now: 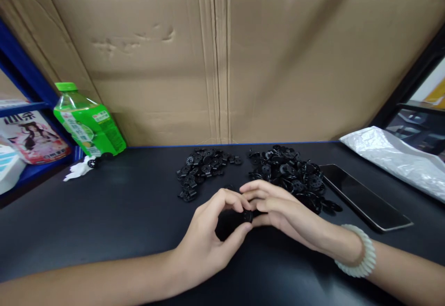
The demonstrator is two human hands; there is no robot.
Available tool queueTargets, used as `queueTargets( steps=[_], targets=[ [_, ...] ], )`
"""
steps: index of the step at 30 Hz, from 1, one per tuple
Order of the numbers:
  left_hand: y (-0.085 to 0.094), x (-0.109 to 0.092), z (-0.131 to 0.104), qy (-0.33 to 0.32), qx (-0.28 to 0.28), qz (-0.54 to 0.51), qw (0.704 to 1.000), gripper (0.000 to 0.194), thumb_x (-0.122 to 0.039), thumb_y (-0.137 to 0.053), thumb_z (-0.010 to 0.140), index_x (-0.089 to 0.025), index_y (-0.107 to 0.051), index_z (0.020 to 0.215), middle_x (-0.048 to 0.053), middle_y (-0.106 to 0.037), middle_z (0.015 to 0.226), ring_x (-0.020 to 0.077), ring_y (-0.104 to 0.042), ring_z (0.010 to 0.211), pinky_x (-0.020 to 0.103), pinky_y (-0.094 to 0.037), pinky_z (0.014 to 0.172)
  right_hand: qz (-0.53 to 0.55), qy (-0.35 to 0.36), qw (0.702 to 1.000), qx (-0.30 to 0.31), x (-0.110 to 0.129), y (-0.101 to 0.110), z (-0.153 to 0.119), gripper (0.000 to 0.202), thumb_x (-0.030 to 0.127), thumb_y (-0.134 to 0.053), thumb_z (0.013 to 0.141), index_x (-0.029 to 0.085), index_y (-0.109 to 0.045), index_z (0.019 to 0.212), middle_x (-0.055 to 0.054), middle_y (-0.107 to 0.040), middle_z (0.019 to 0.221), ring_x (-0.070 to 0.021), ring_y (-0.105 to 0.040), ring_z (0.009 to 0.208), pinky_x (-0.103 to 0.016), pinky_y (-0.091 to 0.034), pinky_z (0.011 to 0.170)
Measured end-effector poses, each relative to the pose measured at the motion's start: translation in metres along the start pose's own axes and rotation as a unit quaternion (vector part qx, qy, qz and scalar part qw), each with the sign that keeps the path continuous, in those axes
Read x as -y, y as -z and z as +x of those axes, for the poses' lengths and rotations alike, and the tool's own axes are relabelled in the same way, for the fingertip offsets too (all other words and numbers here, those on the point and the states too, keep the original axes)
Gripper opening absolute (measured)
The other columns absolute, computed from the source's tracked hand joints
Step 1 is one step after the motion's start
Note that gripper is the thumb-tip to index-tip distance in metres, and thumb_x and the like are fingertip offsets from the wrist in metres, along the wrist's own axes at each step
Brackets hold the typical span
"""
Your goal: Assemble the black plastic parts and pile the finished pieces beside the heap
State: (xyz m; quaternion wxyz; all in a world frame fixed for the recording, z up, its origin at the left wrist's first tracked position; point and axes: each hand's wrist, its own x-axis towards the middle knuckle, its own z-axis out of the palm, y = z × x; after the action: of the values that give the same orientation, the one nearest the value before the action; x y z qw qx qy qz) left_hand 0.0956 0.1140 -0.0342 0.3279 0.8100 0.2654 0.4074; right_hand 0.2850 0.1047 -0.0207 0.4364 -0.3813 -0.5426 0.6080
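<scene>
My left hand (212, 236) is closed, its thumb and forefinger pinching a small round black part (247, 216). My right hand (281, 211) meets it from the right, its fingertips closed around the far side of the same part. Just behind the hands lie two piles of small black plastic pieces, a smaller left pile (205, 166) and a larger right pile (287, 169). Several pieces in them are round with holes. The fingers partly hide the held part, and my right hand covers the near edge of the right pile.
A phone (365, 197) lies right of the piles, near a silvery plastic bag (392, 153). At the left, a green bottle (92, 123) leans beside white tissue (78, 170) and a blue shelf (34, 169). Cardboard (156, 65) walls off the back of the black table (114, 213).
</scene>
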Motion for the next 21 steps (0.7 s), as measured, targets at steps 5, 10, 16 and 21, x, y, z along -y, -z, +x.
queueTargets(
  steps=[5, 10, 16, 21],
  targets=[
    [0.001, -0.004, -0.001, -0.020, -0.010, -0.047, 0.999, 0.027, -0.005, -0.057, 0.083, -0.025, -0.046, 0.096, 0.000, -0.059, 0.098, 0.0154, -0.063, 0.090, 0.027, -0.054, 0.075, 0.186, -0.109, 0.959, 0.182, -0.002, -0.005, -0.001, 0.029, 0.013, -0.053, 0.077, 0.018, -0.053, 0.106, -0.005, -0.060, 0.099, -0.0190, -0.061, 0.095, -0.041, -0.049, 0.086],
    [0.000, -0.006, 0.002, 0.002, 0.002, -0.059, 0.998, 0.029, -0.005, -0.061, 0.080, -0.025, -0.051, 0.099, 0.000, -0.063, 0.094, 0.0178, -0.068, 0.094, 0.028, -0.057, 0.081, 0.184, -0.113, 0.954, 0.209, -0.006, -0.006, 0.000, 0.031, 0.008, -0.054, 0.072, 0.018, -0.050, 0.102, -0.003, -0.060, 0.096, -0.0164, -0.064, 0.088, -0.039, -0.049, 0.086],
    [0.001, -0.010, 0.004, 0.030, 0.017, -0.077, 0.996, 0.022, -0.004, -0.061, 0.077, -0.021, -0.053, 0.089, 0.002, -0.067, 0.088, 0.0187, -0.070, 0.089, 0.027, -0.058, 0.075, 0.153, -0.119, 0.956, 0.220, -0.009, -0.007, 0.001, 0.037, 0.007, -0.049, 0.067, 0.017, -0.047, 0.103, -0.001, -0.061, 0.088, -0.0146, -0.066, 0.076, -0.035, -0.047, 0.080],
    [-0.002, -0.012, 0.005, 0.037, 0.017, -0.056, 0.998, 0.024, -0.002, -0.059, 0.072, -0.020, -0.051, 0.085, 0.001, -0.065, 0.081, 0.0169, -0.069, 0.079, 0.024, -0.058, 0.067, 0.167, -0.133, 0.956, 0.201, -0.015, -0.012, 0.001, 0.034, 0.004, -0.049, 0.062, 0.018, -0.050, 0.094, 0.003, -0.058, 0.081, -0.0116, -0.063, 0.068, -0.029, -0.047, 0.072]
  ],
)
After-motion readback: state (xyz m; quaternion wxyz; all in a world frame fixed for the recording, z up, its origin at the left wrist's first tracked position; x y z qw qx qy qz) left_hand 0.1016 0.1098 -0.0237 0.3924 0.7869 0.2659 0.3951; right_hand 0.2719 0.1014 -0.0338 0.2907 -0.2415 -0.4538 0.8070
